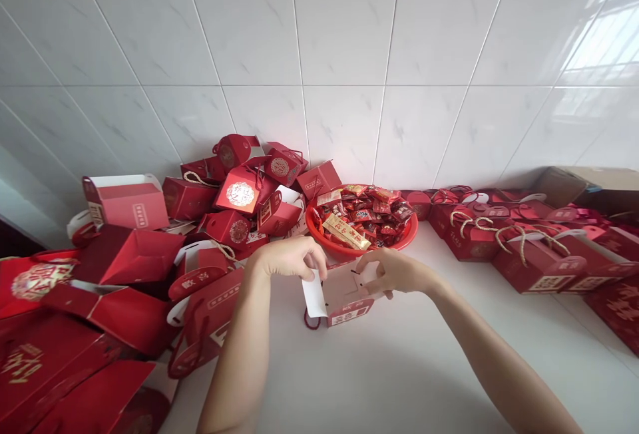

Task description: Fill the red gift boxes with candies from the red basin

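A small red gift box (349,311) with a white inside stands open on the white tabletop between my hands. My left hand (294,262) has its thumb and fingers closed on the white flap at the box's left side. At the right side, my right hand (397,271) grips the box's edge, its fingers curled over the rim. A dark red cord loop (312,319) hangs by the lower left of the box. Just behind it sits a red basin (319,239) heaped with wrapped sweets (367,211), including a long gold-wrapped piece (346,231).
A large pile of red gift boxes (134,254), many with open tops, fills the left side. On the right stand rows of boxes with rope handles (532,261). A brown cardboard carton (564,184) is at the back right. A tiled wall (344,34) bounds the table (359,381).
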A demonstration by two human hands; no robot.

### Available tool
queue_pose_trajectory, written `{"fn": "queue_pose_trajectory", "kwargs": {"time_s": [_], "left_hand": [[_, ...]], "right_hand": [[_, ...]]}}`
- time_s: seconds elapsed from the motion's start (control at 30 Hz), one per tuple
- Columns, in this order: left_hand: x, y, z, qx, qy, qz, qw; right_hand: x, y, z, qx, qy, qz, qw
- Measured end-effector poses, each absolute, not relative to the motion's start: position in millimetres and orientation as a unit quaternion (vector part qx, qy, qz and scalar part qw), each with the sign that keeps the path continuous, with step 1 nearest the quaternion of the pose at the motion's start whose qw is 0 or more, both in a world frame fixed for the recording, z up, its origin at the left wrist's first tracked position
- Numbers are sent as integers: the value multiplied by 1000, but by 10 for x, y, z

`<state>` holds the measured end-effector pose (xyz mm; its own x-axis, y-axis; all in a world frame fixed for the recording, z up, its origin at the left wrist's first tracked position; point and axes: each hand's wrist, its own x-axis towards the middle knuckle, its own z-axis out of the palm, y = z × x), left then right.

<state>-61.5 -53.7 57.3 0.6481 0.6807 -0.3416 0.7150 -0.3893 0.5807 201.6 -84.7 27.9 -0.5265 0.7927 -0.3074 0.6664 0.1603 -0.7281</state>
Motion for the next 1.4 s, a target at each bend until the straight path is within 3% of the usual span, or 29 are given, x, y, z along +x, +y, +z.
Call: {"fn": "queue_pose_trajectory", "kwargs": {"time_s": [0.27,0.4,0.5,0.57,0.63,0.73,1.07,1.2,1.4], "left_hand": [[-679,-518,521,813,425,-15,398],[-633,-502,503,806,425,-15,412],[-556,-532,533,817,415,7,400],[-504,-565,568,827,420,11,373],[-469,-597,603,834,429,-1,346],[-465,-629,628,838,439,7,325],[-514,-313,370,764,430,292,382],[-388,-68,150,708,435,411,374],[-121,99,-86,667,413,461,415]], "right_hand": [[2073,-807,260,-428,-735,524,49],[2188,-624,305,-377,-740,537,146],[2253,-364,292,-408,-737,456,288],[2241,-166,241,-481,-738,331,338],[2176,22,162,-534,-753,202,327],[2019,235,26,-535,-775,154,298],[1939,326,-172,-511,-795,163,282],[1963,317,-216,-500,-785,180,317],[1966,300,-217,-472,-757,183,412]]}}
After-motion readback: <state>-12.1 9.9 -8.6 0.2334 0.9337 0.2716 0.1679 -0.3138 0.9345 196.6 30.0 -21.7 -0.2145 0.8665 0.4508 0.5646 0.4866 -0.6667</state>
